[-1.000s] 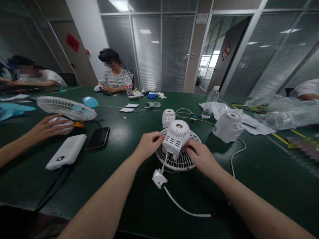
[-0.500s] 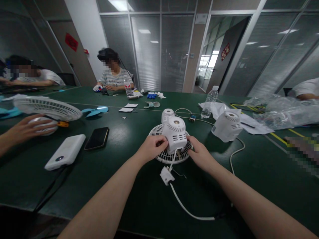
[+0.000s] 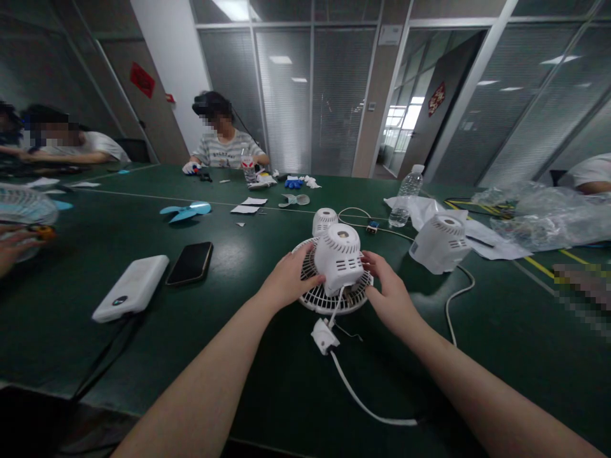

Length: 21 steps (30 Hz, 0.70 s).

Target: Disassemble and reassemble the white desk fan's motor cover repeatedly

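Two hands flank a white vented housing (image 3: 340, 257), which sits over a round grille (image 3: 312, 299) on the bench (image 3: 260, 381). With the housing as the clock's centre, the left hand (image 3: 286, 283) is at eight o'clock, its grip loosely spread, thumb against the shell and fingers over the grille; the right hand (image 3: 389, 289) is at four, thumb and fingers parted by the grille's rim. Neither seems clamped; how hard they press I cannot tell. The shell looks like stiff, smooth plastic, probably heavier than the grille and a little slippery, so its broad sides should offer the surest hold; the thin grille bars look easier to bend. Against half a second ago, both grips have opened wider, the housing is in much the same spot, and between nine and ten o'clock a blue fan blade (image 3: 187, 211) now lies farther from the co-worker's grille (image 3: 28, 207).
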### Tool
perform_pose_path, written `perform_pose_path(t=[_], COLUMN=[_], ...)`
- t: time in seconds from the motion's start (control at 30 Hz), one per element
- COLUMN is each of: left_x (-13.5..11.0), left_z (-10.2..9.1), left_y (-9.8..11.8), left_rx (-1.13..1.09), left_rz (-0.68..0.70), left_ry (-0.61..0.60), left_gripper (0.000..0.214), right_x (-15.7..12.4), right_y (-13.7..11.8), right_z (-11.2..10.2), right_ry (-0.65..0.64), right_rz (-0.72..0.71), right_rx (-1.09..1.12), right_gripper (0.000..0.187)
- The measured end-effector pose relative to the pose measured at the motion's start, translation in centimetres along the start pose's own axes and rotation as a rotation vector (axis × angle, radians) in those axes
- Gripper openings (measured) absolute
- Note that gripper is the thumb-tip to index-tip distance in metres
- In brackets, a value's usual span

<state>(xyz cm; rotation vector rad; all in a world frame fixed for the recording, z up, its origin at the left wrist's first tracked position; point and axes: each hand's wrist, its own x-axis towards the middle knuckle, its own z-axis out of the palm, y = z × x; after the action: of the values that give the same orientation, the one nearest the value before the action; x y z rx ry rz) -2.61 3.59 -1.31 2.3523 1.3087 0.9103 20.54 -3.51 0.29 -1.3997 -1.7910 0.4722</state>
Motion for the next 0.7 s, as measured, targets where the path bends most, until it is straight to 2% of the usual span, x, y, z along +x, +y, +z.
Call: perform_pose_path(t=[0.07, 0.23, 0.53, 0.7], left_x=[0.0, 0.1, -0.1, 0.1], left_z=[0.0, -0.8, -1.0, -0.8], left_y=[0.0, 0.4, 1.2, -0.2], left_rx=[0.048, 0.154, -0.003, -0.076], left_rz=[0.016, 0.03, 0.057, 0.03], left_ry=[-0.041, 0.009, 0.002, 0.115], left_gripper=[0.064, 0.054, 0.029, 0.019], right_x=[-0.1, -0.4, 0.0, 0.2], right_y=[-0.2, -0.5, 1.2, 1.2], right_z=[0.0, 0.0, 0.7, 0.4], right_ry=[0.001, -0.049, -0.01, -0.014], right_rz=[0.015, 0.06, 0.068, 0.085], right_rx=[0.02, 0.004, -0.038, -0.082], right_gripper=[0.068, 0.078, 0.086, 0.081])
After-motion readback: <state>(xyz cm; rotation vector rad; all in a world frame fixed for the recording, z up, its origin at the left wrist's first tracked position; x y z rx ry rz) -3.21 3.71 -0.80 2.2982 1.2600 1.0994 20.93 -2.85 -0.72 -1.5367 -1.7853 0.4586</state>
